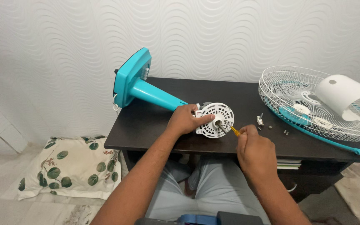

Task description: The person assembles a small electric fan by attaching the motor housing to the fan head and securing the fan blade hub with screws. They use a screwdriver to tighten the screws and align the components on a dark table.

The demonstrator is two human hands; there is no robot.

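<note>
Right now the left hand (pixel 185 119) is wrapped around the neck of the fan, just behind the round white motor plate (pixel 216 120), and its fingers are clamped on it. The right hand (pixel 254 146) is closed around a screwdriver (pixel 233 131) with a yellow handle. Its tip points toward the plate, near the metal rod in the middle. The fan lies on its side on the dark bench (pixel 238 100), with its blue base (pixel 131 79) up at 10 o'clock, close to the wall.

The plate sits very near the front edge of the bench, at 6 o'clock. If the left hand lets go, the fan might roll or slide off onto the person's lap. If the screwdriver slips, its tip could poke the left fingers, because they sit right beside it.

Some small screws (pixel 267 125) lie loose at 3 o'clock from the plate. A bump from the right wrist could knock them to the floor, where they may be hard to find.

The white wire fan guard (pixel 296 104) fills the right side and hangs past the bench end, so a push there could tip it off. The best open room is the bare bench top at 12 o'clock, behind the plate. A leafy pillow (pixel 67 168) lies on the floor at 8 o'clock.
</note>
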